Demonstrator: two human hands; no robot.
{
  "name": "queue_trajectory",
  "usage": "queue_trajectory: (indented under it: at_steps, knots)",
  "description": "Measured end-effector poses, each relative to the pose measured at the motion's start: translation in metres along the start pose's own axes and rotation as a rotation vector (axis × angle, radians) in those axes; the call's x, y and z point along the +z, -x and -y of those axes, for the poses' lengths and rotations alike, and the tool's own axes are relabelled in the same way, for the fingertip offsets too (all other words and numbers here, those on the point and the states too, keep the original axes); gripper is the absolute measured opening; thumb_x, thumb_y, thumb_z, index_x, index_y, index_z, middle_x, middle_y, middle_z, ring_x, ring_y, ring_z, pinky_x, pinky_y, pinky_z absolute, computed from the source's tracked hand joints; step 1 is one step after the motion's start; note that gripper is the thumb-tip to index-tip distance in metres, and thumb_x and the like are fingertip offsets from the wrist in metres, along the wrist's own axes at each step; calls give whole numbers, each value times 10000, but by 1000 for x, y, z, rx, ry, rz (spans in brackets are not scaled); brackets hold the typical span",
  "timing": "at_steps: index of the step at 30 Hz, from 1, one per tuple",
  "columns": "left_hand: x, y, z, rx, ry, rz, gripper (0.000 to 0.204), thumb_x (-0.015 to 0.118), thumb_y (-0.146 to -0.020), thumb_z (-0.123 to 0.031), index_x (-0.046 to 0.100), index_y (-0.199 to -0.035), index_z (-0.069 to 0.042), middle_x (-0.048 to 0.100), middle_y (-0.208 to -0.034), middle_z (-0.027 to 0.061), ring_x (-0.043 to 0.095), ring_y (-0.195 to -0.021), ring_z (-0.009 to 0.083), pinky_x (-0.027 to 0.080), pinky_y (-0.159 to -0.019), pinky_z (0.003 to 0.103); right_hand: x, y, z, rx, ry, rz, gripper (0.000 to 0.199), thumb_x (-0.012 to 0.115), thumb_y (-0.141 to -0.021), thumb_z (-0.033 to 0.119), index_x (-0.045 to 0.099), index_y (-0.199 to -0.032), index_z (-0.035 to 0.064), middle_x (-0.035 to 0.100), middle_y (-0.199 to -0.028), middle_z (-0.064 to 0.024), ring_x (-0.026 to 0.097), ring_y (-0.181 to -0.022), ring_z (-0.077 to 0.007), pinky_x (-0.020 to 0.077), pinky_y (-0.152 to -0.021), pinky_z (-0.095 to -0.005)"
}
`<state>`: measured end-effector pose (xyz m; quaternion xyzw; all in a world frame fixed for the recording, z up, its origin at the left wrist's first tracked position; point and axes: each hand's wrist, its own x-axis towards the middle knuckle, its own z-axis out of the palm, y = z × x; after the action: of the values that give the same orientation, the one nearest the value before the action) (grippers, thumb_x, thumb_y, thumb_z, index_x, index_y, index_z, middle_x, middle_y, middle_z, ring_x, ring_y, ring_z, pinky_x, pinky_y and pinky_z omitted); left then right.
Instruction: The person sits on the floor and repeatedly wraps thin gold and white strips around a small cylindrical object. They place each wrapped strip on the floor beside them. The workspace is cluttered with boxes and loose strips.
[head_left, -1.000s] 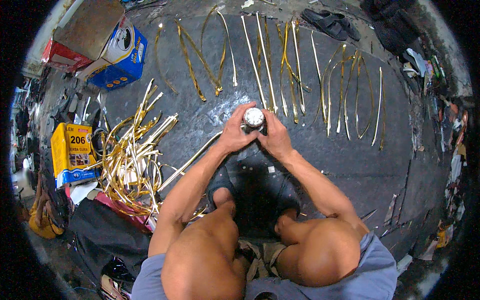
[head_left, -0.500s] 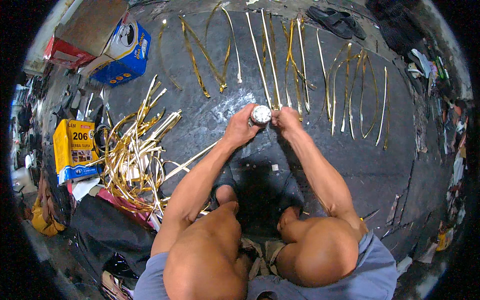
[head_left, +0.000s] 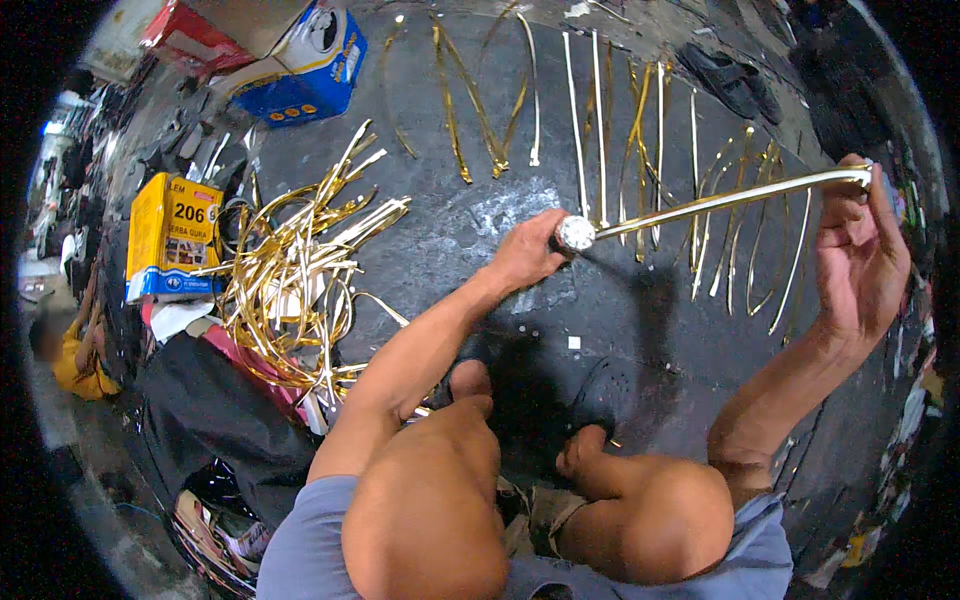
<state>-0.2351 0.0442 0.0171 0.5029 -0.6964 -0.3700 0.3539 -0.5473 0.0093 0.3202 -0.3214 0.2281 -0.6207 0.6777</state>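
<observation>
My left hand [head_left: 530,250] is wrapped round a small cylindrical container with a whitish, speckled round top [head_left: 576,233], held just above the dark mat. Out to the far right, my raised right hand [head_left: 862,265] pinches one end of a gold-and-white strip [head_left: 735,202] between thumb and fingers. That strip runs nearly straight across to the container's right side; whether its other end is attached there is hidden. Beyond the hands, several similar strips [head_left: 572,120] lie spread in a row on the mat [head_left: 480,330].
A tangled heap of gold and white strips [head_left: 300,290] lies left of my left forearm. Beside it stands a yellow-and-blue box [head_left: 175,235]. Farther back are an open blue-and-white carton [head_left: 305,75] and, at the right, black sandals [head_left: 728,82]. Black cloth [head_left: 215,400] lies near left.
My right hand has gone from beside the container far out to the right and up, with a strip now stretched between them. The left hand still holds the container. The view has shifted.
</observation>
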Motion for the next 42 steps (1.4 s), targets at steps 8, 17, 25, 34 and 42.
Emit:
queue_trajectory:
  at_steps: [8, 17, 25, 34, 42]
  knots:
    - [-17, -7, 10, 174, 63, 194, 636, 742, -715, -84, 550, -1321, -71, 590, -1276, 178, 564, -1227, 375, 492, -1025, 422, 33, -168, 0, -529, 1110, 272, 186, 538, -1006, 38, 581, -1142, -81, 610, -1223, -174, 620, -1044, -197, 544, -892, -307]
    - [-224, 19, 211, -469, -615, -636, 539, 562, -817, -57, 499, -1327, 107, 604, -1263, 312, 568, -1185, 466, 417, -1077, 509, 89, -291, -78, -420, 319, -109, 55, 707, -912, 117, 688, -888, 72, 690, -764, -11, 645, -608, -100, 546, -582, -196]
    - [-247, 36, 176, -589, -837, -313, 311, 598, -887, -110, 670, -1182, -39, 647, -1159, 206, 602, -1119, 395, 488, -993, 471, -62, -210, -244, -261, 730, -483, 143, 726, -805, 62, 585, -791, 52, 639, -720, -65, 631, -625, -165, 489, -563, -316]
    - [-252, 42, 165, -405, -1080, -282, 151, 620, -916, -243, 692, -1008, -147, 680, -951, 131, 688, -869, 384, 541, -733, 508, -144, -72, -311, 648, 920, -444, 55, 598, -875, -20, 600, -919, -52, 700, -865, -190, 739, -782, -266, 568, -547, -371]
    - [-239, 41, 133, -38, -1194, -82, 173, 692, -853, -261, 635, -943, -125, 648, -837, 110, 681, -724, 357, 515, -616, 503, -123, 14, -254, 367, 1498, 390, 618, 748, -779, 206, 515, -1335, 72, 596, -1259, -176, 588, -1197, -379, 483, -1025, -444]
